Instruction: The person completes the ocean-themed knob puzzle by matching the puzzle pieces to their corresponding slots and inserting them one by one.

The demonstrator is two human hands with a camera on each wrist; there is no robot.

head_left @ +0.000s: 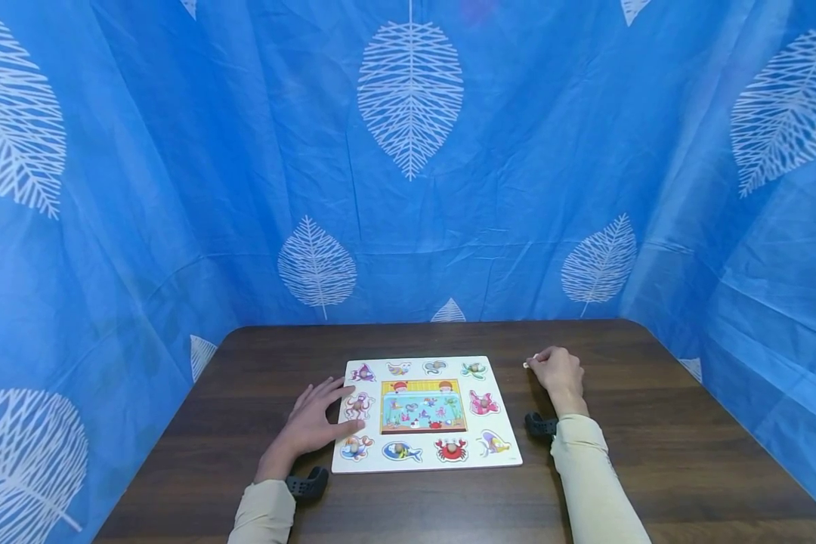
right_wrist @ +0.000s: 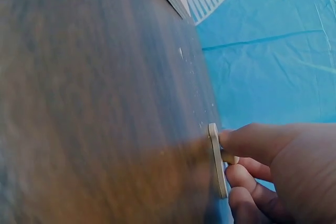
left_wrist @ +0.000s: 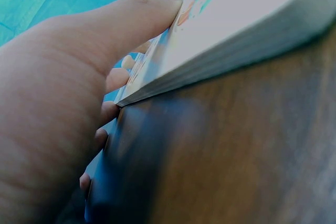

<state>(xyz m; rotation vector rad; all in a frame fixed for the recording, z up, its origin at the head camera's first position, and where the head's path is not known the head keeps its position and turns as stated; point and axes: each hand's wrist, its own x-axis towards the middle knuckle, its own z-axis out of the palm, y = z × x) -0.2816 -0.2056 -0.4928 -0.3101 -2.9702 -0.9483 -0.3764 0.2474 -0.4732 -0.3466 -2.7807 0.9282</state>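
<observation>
A white wooden puzzle board [head_left: 426, 413] with sea-animal pieces lies flat on the dark table. My left hand [head_left: 316, 421] lies on the board's left edge with straight fingers; in the left wrist view the thumb [left_wrist: 131, 22] presses on the board's rim [left_wrist: 220, 56]. My right hand [head_left: 556, 373] rests on the table to the right of the board. It pinches a small flat wooden piece [right_wrist: 217, 159] by its knob, and the piece [head_left: 527, 363] stands on edge against the table.
The brown wooden table [head_left: 653, 453] is enclosed on three sides by a blue curtain [head_left: 408, 189] with white leaf prints. Bare tabletop lies behind and to the right of the board.
</observation>
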